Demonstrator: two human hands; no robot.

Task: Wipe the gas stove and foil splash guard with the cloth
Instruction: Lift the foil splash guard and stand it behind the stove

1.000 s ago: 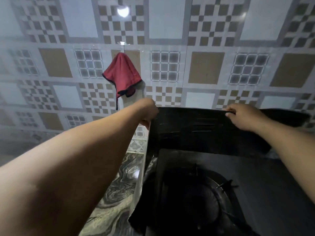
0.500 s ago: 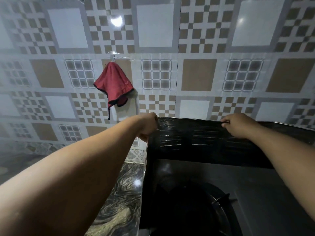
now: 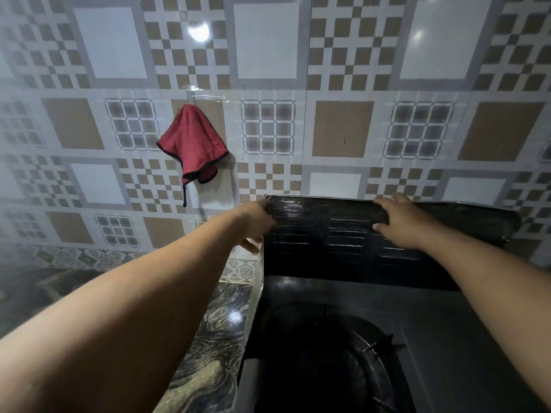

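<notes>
Dark, ribbed foil splash guard (image 3: pixel 343 234) standing upright behind the black gas stove (image 3: pixel 432 329), its top edge against the patterned tiled wall (image 3: pixel 268 46); its left edge borders the marbled countertop (image 3: pixel 208 353). Left hand (image 3: pixel 256 225) grips the guard's upper left corner, fingers curled round the edge. Right hand (image 3: pixel 399 222) clasps the top edge further right, fingers over the rim, thumb on the front face. Red cloth with dark trim (image 3: pixel 193 144) hangs on the wall, above and left of the guard, apart from both hands.

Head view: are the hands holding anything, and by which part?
Both grip the dark foil splash guard by its top edge: left hand at the left corner, right hand mid-edge. Red cloth hangs unheld.
</notes>
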